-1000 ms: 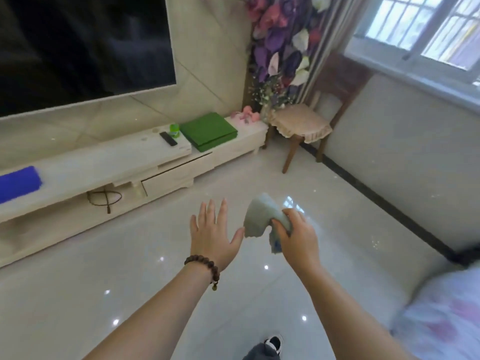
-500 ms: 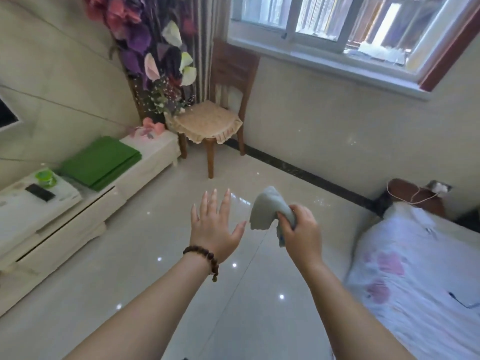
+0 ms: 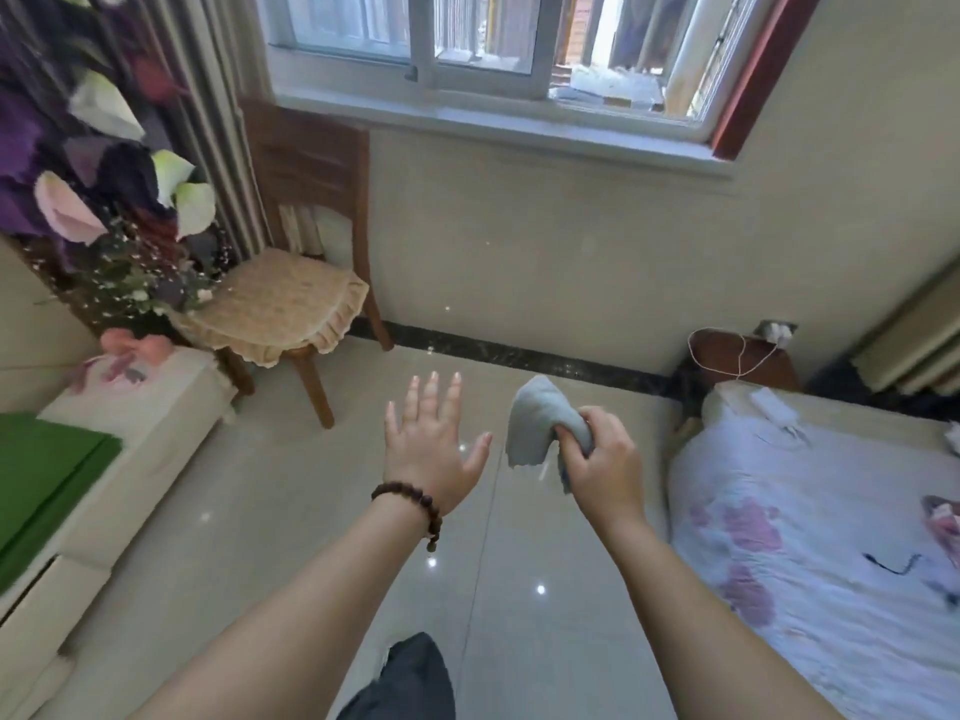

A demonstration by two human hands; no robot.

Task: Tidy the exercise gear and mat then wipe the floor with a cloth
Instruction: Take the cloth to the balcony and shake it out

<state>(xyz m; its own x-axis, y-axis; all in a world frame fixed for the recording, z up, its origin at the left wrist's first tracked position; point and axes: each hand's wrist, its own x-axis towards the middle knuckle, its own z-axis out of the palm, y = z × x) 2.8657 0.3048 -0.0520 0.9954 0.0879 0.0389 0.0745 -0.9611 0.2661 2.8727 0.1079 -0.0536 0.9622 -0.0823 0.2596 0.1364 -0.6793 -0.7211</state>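
Observation:
My right hand (image 3: 602, 459) grips a bunched pale grey-green cloth (image 3: 537, 420), held in the air above the glossy tiled floor (image 3: 311, 511). Part of the cloth sticks up and left of my fist, and a small end hangs below it. My left hand (image 3: 431, 444) is raised beside it with fingers spread and straight, holding nothing. A dark bead bracelet sits on that wrist. A folded green mat (image 3: 41, 475) lies on the low white cabinet (image 3: 140, 423) at the left edge.
A wooden chair (image 3: 291, 298) with a beige cushion stands by the wall under the window (image 3: 493, 39). Artificial flowers (image 3: 88, 200) fill the left corner. A bed with a white flowered cover (image 3: 810, 537) runs along the right. A dark stool (image 3: 743, 361) with a white cable stands behind it.
The view has swung right, from the TV and cabinet toward the window, chair and bed. Both hands keep the same pose, the right still gripping the cloth.

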